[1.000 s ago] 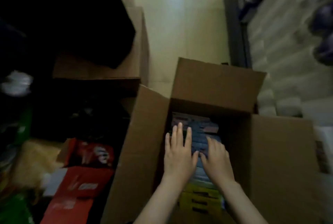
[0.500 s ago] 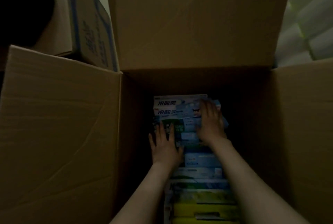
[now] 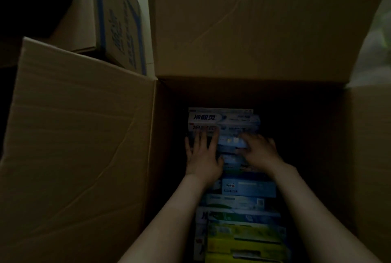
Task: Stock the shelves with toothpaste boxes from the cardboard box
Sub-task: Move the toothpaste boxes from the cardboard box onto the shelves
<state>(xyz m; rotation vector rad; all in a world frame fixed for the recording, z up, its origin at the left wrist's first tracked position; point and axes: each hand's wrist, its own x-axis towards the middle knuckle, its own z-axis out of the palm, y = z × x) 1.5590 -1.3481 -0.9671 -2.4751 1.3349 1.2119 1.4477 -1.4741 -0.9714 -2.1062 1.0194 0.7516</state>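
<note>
1. The cardboard box (image 3: 84, 136) is standing open and filling most of the frame, with its flaps spreading to the left, top and right.
2. Toothpaste boxes (image 3: 249, 186) are lying flat in a column inside it, running from the centre of the frame down to the bottom edge. Yellow-green ones are lying lowest.
3. The left hand (image 3: 203, 157) is lying flat on the column's left side, with its fingers straight and spread. Its fingertips are reaching the white boxes (image 3: 224, 118) at the column's top.
4. The right hand (image 3: 260, 152) is resting just right of it, with its fingers bending leftward over a pale blue box (image 3: 230, 142). Blur is hiding whether it is gripping.
5. That pale blue box is lying between the two hands.
6. A printed carton (image 3: 118, 19) is standing at the upper left.
</note>
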